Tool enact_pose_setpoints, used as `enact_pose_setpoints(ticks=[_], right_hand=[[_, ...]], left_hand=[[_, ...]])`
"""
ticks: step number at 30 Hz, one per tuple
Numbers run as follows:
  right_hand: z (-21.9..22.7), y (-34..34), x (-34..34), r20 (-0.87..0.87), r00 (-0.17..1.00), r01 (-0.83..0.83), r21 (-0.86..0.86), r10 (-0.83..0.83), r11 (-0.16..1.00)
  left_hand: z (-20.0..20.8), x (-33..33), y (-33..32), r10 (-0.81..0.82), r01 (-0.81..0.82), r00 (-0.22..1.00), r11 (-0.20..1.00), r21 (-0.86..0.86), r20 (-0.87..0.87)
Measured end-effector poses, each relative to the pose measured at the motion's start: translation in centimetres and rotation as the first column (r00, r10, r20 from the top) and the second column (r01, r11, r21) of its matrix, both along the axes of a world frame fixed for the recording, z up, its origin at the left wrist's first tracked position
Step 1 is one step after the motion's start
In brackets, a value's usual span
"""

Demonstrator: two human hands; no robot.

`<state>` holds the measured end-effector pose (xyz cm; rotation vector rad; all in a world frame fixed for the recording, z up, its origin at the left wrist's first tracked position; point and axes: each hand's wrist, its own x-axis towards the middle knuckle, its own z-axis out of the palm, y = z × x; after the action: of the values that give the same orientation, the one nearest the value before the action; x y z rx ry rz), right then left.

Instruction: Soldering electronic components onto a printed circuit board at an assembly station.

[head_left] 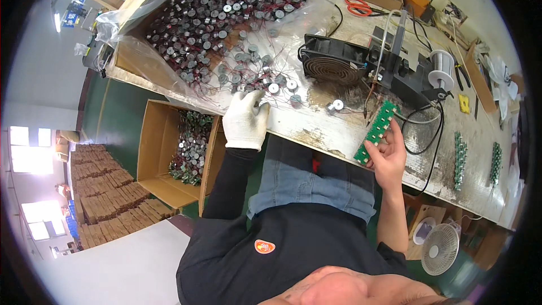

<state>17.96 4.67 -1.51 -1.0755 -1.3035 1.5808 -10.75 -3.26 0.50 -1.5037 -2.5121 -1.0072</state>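
Gripping a board (375, 130) at right, dipping among motors (274, 88) at left

Closed around the board's right side with the bare right hand (390, 161), near end by the near edge of the table (307, 130), far end just beside the soldering stand (395, 59). Set with the gloved left hand (246, 118) at the near side of the loose motors, partly curled; cannot tell whether pinching one or merely touching.

Could drop the board past the near edge, if loosening that one-sided hold. Could knock its far end against the stand, if pushing it farther. Could drag neighbouring motors along, or tear one of the red wires (282, 66), if lifting hastily from the tangle.

Hidden: the board's underside, the fingers behind it, the gloved fingertips, and much of the table behind the black fan (330, 68). Hard to make out: the stand's thin tip and any contact with the board; also single motors deep in the far left heap (212, 39). Cut off by the dark lens rim: the right end of the table.
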Motion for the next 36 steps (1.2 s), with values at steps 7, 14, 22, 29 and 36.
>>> enact_pose_setpoints(ticks=[7, 14, 22, 29, 36], right_hand=[[0.0, 0.0, 0.0, -0.006, 1.0, 0.016, -0.003, -0.016, 1.0], [-0.1, 0.0, 0.1, -0.017, 1.0, 0.002, 0.008, -0.002, 1.0], [-0.4, 0.0, 0.2, -0.008, 1.0, 0.006, 0.0, -0.006, 1.0], [-0.2, 0.0, 0.1, -0.01, 1.0, 0.0, 0.01, 0.0, 1.0], [0.0, -0.1, 0.1, -0.003, 1.0, 0.004, 0.009, -0.004, 1.0]], left_hand=[[-1.0, -1.1, 0.8, -0.001, -0.007, 0.996, 0.996, -0.089, -0.089], [-0.1, -1.6, 1.1, 0.0, -0.009, 0.987, 0.998, -0.058, -0.161], [0.3, -2.8, 1.1, -0.175, 0.156, 0.963, 0.982, -0.106, -0.204], [0.2, -2.9, 1.5, -0.264, 0.25, 0.936, 0.964, -0.091, -0.232], [0.6, -3.8, 1.7, -0.256, 0.227, 0.953, 0.958, 0.175, 0.165]])
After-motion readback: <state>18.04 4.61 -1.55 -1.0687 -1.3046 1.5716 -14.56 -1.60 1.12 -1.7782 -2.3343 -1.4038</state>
